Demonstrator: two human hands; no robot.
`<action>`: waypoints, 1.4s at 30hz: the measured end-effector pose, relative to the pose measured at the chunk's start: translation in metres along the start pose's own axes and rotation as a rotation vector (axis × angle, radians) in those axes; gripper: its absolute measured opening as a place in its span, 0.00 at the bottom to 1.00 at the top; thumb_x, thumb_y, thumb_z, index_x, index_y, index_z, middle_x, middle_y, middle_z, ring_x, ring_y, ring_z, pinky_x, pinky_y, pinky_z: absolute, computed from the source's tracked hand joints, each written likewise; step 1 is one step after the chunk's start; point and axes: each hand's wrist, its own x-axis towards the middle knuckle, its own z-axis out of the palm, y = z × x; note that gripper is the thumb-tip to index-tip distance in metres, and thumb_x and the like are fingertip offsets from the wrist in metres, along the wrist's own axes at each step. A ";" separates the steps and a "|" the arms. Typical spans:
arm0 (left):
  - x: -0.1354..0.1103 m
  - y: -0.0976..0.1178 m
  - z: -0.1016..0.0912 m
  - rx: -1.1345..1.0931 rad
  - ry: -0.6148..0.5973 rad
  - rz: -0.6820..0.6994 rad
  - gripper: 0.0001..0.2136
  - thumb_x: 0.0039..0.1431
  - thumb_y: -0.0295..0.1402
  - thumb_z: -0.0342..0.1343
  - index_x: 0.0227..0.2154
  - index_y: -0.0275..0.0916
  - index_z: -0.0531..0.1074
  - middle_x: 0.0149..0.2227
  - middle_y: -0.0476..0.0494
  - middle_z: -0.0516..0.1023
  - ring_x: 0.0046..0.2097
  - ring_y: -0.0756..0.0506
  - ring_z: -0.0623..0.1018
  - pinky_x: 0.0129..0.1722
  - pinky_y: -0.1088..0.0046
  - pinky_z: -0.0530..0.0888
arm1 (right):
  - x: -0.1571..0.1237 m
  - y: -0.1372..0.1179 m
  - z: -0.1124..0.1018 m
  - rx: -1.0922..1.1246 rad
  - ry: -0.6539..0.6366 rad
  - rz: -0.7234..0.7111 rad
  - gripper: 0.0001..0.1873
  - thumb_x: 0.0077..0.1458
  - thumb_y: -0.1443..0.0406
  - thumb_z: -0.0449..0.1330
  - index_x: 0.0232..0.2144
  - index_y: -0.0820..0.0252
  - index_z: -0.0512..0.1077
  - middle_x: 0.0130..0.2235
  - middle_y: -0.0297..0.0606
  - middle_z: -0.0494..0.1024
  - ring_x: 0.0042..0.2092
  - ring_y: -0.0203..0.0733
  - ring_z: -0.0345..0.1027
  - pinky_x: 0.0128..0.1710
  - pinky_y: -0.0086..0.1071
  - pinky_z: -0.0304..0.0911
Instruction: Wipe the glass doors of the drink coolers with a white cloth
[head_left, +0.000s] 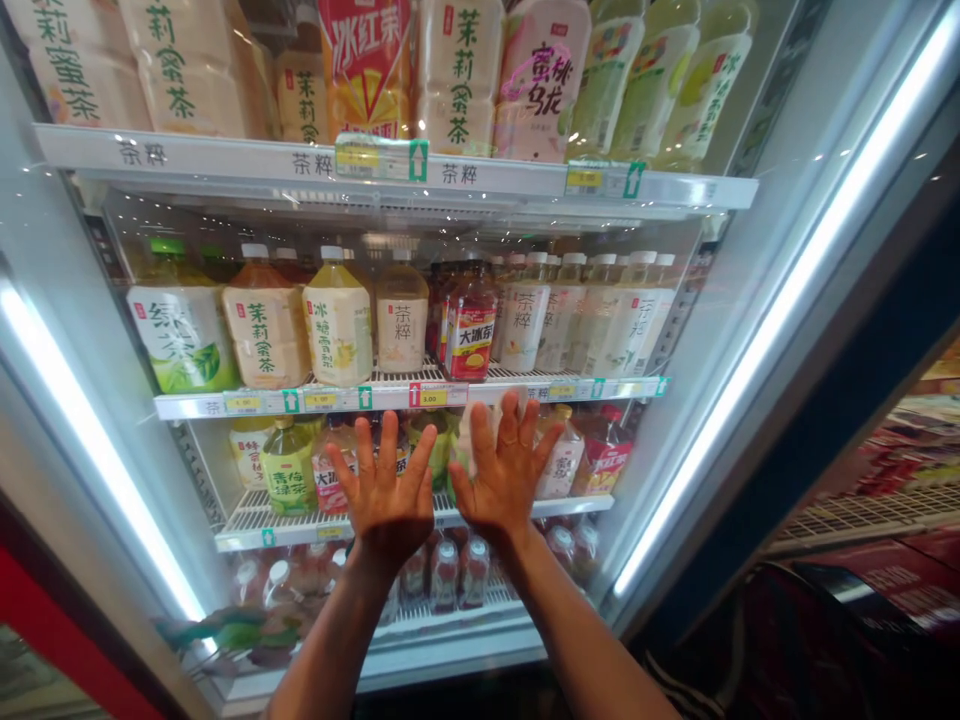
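Both my hands are raised in front of a lit drinks cooler with bottled teas on its shelves. My left hand [386,485] has its fingers spread and holds nothing. Beside it, my right hand [502,475] is spread too, also bare. Whether either palm touches a glass door I cannot tell. Just above my hands runs the middle shelf's price rail [427,396]. On that shelf stand a dark-capped red-labelled tea bottle [472,325], a green tea bottle [176,325] and several pale ones. My fingers partly hide the lower row, where a green plum tea bottle [289,470] shows.
Larger bottles, such as a peach oolong bottle [541,80], line the top shelf [225,150]. Several small bottles [444,575] stand at the bottom. Light strips [795,290] edge the cooler. At the right is a wire rack [847,515] with packaged goods.
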 end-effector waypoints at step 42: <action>-0.002 0.000 0.001 -0.005 -0.031 -0.005 0.34 0.62 0.30 0.57 0.70 0.51 0.54 0.75 0.43 0.43 0.75 0.35 0.44 0.72 0.42 0.39 | 0.027 0.144 -0.030 -0.015 0.058 0.160 0.45 0.67 0.42 0.36 0.74 0.62 0.29 0.75 0.51 0.28 0.75 0.68 0.21 0.67 0.75 0.23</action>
